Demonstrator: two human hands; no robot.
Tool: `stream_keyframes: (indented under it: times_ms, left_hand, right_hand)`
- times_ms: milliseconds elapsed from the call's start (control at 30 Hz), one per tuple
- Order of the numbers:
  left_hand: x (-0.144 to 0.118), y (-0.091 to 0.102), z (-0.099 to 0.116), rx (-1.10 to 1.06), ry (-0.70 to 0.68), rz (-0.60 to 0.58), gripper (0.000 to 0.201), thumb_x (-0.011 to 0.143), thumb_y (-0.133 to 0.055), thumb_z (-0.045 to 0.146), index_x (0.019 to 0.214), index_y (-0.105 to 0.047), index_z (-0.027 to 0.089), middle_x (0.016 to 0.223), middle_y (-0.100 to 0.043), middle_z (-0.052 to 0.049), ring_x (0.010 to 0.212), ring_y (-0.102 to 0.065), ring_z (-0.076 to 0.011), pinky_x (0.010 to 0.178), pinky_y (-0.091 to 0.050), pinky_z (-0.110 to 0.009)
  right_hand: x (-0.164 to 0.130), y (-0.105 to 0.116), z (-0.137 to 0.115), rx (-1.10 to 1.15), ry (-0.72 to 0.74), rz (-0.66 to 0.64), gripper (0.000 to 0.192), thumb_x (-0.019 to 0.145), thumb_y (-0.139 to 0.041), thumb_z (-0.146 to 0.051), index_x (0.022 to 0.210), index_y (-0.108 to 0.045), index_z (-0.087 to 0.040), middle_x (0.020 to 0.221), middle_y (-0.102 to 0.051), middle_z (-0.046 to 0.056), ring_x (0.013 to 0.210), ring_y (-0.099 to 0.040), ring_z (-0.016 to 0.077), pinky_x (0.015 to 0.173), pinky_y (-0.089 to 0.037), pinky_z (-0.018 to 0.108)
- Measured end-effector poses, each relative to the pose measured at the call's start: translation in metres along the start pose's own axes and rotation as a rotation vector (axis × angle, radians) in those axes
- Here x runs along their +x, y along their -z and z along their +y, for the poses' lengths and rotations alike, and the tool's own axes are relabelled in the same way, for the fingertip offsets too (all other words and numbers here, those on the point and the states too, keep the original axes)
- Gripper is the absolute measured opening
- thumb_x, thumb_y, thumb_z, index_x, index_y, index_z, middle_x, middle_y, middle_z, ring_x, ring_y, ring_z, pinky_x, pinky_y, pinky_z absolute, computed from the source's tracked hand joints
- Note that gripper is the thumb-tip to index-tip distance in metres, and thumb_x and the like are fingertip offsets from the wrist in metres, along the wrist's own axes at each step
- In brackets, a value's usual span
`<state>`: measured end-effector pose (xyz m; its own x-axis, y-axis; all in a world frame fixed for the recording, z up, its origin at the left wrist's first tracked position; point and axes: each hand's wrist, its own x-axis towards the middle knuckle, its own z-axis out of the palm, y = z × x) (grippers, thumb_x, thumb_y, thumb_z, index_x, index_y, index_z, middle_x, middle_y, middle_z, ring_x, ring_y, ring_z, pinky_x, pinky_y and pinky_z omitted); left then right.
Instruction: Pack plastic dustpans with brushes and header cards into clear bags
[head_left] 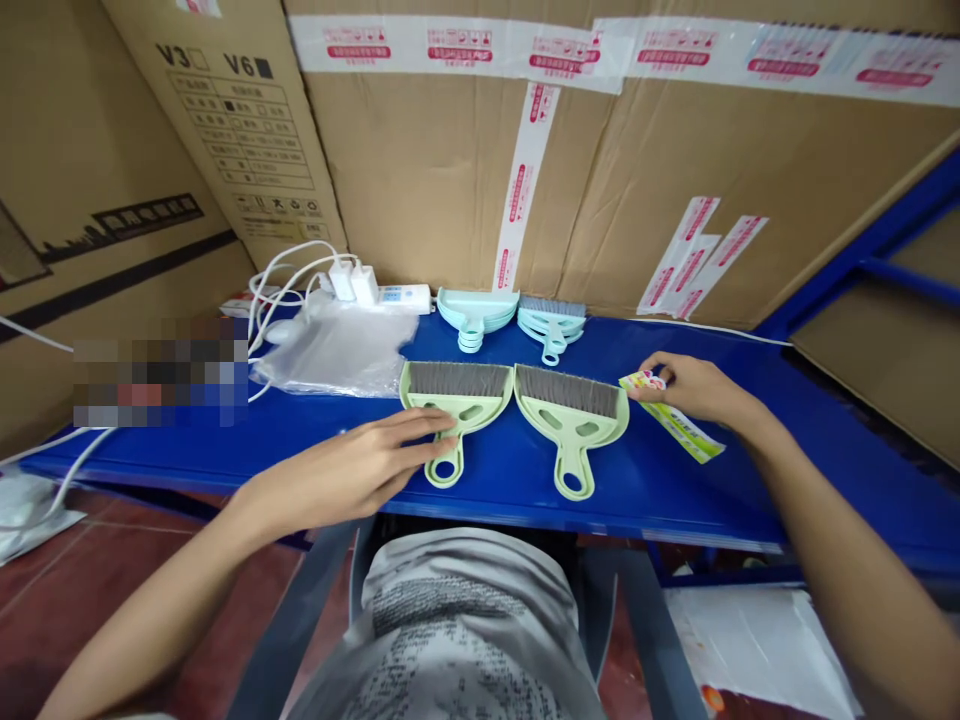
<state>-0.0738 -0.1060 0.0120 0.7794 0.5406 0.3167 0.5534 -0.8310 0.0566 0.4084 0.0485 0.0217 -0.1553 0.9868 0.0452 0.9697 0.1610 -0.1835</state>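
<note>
On the blue table, two light green dustpans lie side by side, each with a dark-bristled hand brush nested in it. Over the handle of the left dustpan and brush set (469, 398) lies my left hand (386, 455), its fingers stretched out and touching the set. The right dustpan and brush set (568, 410) touches the left one at the corner; neither hand is on it. My right hand (694, 385) is closed in a pinch on a colourful printed label (643, 381). A green and yellow printed strip (690, 435) hangs below it; whether both are one piece I cannot tell.
Behind are stacked light blue dustpans (478, 312) and light blue brushes (551, 322). Clear plastic bags (341, 345) lie at the left, beside a white power strip (405, 297) with chargers and cables. Cardboard (435, 180) walls the back; a blue metal frame (862, 240) stands right.
</note>
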Motion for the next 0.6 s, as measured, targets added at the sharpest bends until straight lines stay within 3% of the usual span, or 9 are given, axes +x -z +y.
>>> stream_keyframes:
  times_ms: [100, 167, 267, 400, 500, 600]
  left_hand:
    - [0.015, 0.019, 0.003, -0.074, -0.065, -0.019, 0.061, 0.097, -0.048, 0.001, 0.15, -0.062, 0.026, 0.161, -0.056, -0.005, 0.147, -0.057, -0.0219, 0.12, -0.054, -0.038]
    - [0.036, 0.022, 0.011, -0.103, -0.137, -0.013, 0.055, 0.097, -0.049, 0.002, 0.145, -0.066, 0.024, 0.159, -0.059, -0.005, 0.147, -0.057, -0.0217, 0.12, -0.053, -0.036]
    - [0.074, 0.008, 0.027, -0.039, -0.28, -0.069, 0.048, 0.096, -0.056, 0.005, 0.142, -0.067, 0.016, 0.157, -0.06, -0.012, 0.15, -0.053, -0.026, 0.122, -0.05, -0.038]
    - [0.111, -0.014, 0.041, 0.006, -0.332, -0.07, 0.048, 0.093, -0.062, 0.005, 0.14, -0.067, 0.016, 0.151, -0.065, -0.014, 0.146, -0.058, -0.0279, 0.116, -0.055, -0.037]
    - [0.119, -0.011, 0.038, -0.023, -0.349, -0.116, 0.046, 0.096, -0.058, 0.005, 0.141, -0.066, 0.014, 0.151, -0.064, -0.016, 0.144, -0.059, -0.0276, 0.115, -0.054, -0.036]
    - [0.121, 0.006, 0.022, -0.105, -0.309, -0.163, 0.043, 0.104, -0.054, 0.012, 0.146, -0.061, 0.013, 0.155, -0.061, -0.015, 0.143, -0.06, -0.026, 0.115, -0.053, -0.035]
  right_hand:
    - [0.002, 0.0, 0.005, 0.071, 0.01, 0.038, 0.05, 0.069, -0.079, -0.065, 0.096, -0.072, -0.023, 0.087, -0.078, 0.007, 0.078, -0.071, 0.0263, 0.066, -0.046, 0.034]
    - [0.003, 0.001, 0.008, 0.11, 0.02, 0.049, 0.049, 0.07, -0.078, -0.068, 0.088, -0.071, -0.023, 0.083, -0.077, 0.007, 0.074, -0.07, 0.0247, 0.064, -0.045, 0.033]
    - [0.002, 0.003, 0.01, 0.154, 0.047, 0.064, 0.048, 0.074, -0.075, -0.069, 0.083, -0.073, -0.022, 0.08, -0.079, 0.008, 0.075, -0.071, 0.0253, 0.065, -0.046, 0.034]
    - [-0.001, 0.01, 0.017, 0.133, 0.091, 0.079, 0.035, 0.083, -0.068, -0.051, 0.095, -0.084, -0.023, 0.097, -0.084, 0.008, 0.087, -0.076, 0.0308, 0.076, -0.053, 0.039]
    - [-0.001, 0.012, 0.025, 0.13, 0.118, 0.084, 0.035, 0.086, -0.064, -0.046, 0.1, -0.087, -0.024, 0.106, -0.085, 0.008, 0.096, -0.077, 0.0329, 0.083, -0.056, 0.041]
    - [0.002, 0.013, 0.033, 0.134, 0.178, 0.115, 0.034, 0.086, -0.065, -0.047, 0.096, -0.088, -0.025, 0.108, -0.084, 0.008, 0.1, -0.077, 0.0326, 0.088, -0.056, 0.041]
